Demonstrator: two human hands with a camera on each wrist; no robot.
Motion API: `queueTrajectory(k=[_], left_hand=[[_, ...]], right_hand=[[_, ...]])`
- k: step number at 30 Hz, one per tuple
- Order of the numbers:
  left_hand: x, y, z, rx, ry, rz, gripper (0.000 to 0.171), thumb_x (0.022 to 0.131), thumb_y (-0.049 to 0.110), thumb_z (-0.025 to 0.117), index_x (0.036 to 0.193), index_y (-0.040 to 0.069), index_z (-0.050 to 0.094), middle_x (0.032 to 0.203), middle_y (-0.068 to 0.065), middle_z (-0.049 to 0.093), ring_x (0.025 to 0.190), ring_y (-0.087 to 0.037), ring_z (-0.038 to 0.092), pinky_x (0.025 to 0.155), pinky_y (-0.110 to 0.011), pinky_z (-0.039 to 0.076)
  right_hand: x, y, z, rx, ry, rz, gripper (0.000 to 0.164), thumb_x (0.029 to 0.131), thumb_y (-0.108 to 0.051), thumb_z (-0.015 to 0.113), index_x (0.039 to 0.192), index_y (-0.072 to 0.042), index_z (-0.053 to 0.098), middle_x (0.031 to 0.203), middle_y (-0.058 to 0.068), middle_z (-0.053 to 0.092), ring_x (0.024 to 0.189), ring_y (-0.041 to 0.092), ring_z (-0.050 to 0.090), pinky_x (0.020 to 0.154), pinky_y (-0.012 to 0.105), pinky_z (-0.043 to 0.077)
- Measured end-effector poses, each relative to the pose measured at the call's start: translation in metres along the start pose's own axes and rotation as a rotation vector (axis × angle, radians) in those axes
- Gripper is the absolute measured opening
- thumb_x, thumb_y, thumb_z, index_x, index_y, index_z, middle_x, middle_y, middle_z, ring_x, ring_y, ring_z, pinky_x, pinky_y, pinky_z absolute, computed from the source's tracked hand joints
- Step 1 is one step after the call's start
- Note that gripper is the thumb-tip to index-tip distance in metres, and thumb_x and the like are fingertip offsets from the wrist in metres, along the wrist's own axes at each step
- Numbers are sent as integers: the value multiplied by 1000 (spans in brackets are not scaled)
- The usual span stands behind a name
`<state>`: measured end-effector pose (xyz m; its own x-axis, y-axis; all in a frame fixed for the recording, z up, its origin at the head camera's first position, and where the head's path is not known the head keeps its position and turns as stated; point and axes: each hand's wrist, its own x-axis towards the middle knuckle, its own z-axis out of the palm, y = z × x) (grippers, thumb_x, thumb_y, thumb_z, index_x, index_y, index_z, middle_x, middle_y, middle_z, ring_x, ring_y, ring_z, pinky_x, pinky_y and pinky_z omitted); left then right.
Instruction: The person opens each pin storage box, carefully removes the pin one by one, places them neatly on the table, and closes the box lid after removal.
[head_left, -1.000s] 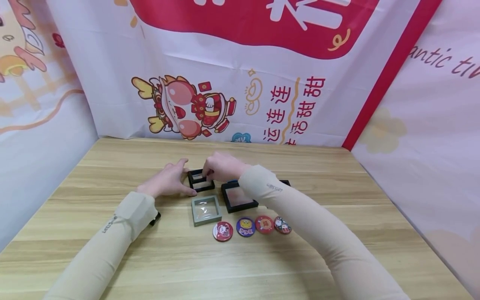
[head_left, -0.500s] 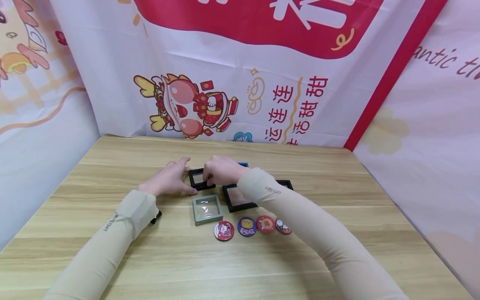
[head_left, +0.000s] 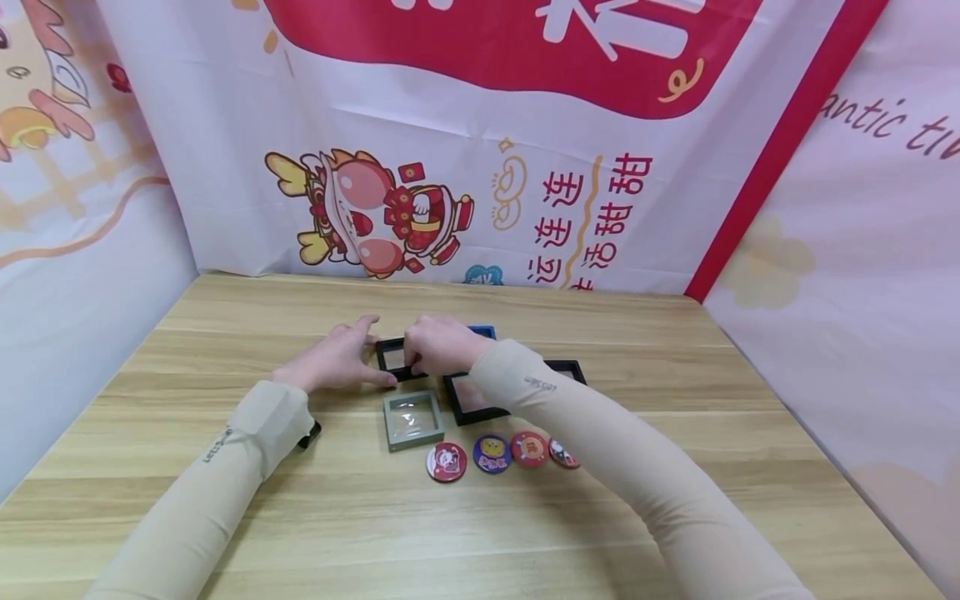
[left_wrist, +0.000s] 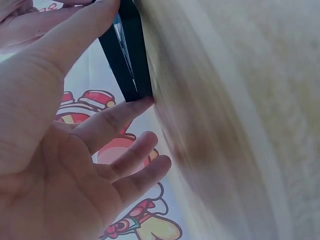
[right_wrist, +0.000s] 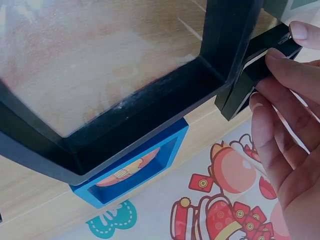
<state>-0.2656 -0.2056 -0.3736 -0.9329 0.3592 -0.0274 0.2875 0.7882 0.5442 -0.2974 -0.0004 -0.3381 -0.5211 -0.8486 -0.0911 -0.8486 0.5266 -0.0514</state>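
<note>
At the centre of the head view, the small square black plastic frame case [head_left: 392,357] lay on the wooden desk [head_left: 225,333], the left hand [head_left: 333,360] bracing its side with straight fingers while the right hand [head_left: 438,343] pinched its edge to part it.

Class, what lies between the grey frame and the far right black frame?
The large black frame lies between the grey frame and far black frame, head view.
</note>
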Motion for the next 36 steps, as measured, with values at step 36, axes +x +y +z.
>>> queueTrajectory(k=[36], left_hand=[[1,2,1,-2,-6,14,114,72,42,88,151,-4,20,136,-22,54,131,-43,36,108,-61,23]], right_hand=[[5,-3,6,-11,0,45,8,85,-15,79,91,-19,80,85,-7,70,81,10,63,79,26,52]])
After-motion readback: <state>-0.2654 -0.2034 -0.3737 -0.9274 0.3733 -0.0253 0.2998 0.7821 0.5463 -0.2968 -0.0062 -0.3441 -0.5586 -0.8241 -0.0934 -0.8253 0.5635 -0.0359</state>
